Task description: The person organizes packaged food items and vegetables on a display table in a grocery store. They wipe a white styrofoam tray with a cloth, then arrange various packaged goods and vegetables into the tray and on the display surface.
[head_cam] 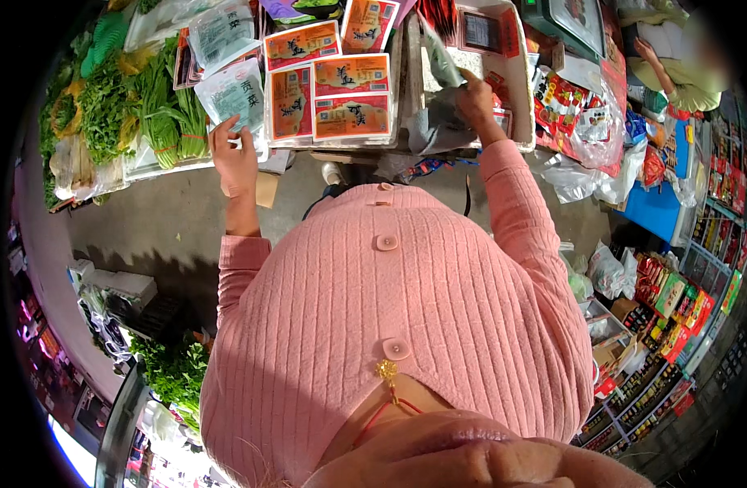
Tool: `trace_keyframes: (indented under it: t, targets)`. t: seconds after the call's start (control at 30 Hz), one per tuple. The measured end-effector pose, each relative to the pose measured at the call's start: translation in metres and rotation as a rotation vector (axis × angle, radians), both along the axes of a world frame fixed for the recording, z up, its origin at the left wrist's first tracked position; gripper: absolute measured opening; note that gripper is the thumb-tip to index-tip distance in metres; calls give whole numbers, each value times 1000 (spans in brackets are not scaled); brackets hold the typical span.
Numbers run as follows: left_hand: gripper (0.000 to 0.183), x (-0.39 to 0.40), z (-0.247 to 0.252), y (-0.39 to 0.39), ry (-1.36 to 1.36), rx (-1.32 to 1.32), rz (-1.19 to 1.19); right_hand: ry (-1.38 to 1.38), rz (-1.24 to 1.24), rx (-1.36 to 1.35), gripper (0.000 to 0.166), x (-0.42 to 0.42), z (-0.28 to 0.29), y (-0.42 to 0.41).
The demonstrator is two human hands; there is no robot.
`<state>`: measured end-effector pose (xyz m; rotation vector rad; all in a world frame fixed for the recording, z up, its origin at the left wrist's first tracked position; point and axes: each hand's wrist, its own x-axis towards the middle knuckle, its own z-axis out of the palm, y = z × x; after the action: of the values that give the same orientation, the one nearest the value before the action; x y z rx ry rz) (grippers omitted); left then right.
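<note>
My left hand [234, 155] is at the near edge of a pale blue-green food packet [236, 94]; its fingers are apart and touch or hover just over the packet's lower edge. A similar packet [222, 35] lies beyond it. To the right, orange and red printed packets [352, 74] lie flat in a white foam tray. My right hand [474, 100] grips a greenish packet [440, 61] by its near end, above a white foam box [526, 79]. Grey plastic [434, 125] hangs or lies just left of that hand; whether it is held too is unclear.
Bundled leafy greens [177, 125] lie at the left. A scale [577, 27] and red snack packets [559, 104] are at the right, beside plastic bags [571, 177]. Another person's hand [648, 50] shows at the upper right. Stocked shelves [709, 244] stand at the far right.
</note>
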<state>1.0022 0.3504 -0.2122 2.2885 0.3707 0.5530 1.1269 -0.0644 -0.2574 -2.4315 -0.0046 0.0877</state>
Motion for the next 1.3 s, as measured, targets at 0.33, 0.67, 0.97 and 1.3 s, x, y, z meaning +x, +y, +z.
trace_keyframes:
  t: [0.33, 0.67, 0.97, 1.3]
  targets:
    - [37, -14, 68, -91, 317, -1197, -579, -122, 403, 24, 26, -43, 154, 38]
    - [34, -28, 40, -25, 267, -1462, 71, -403, 774, 19, 28, -93, 139, 163]
    - [49, 22, 0, 89, 286, -713, -51, 128, 449, -214, 29, -95, 109, 79]
    - [59, 71, -91, 123, 250, 249, 68, 390, 69, -806, 35, -37, 76, -74]
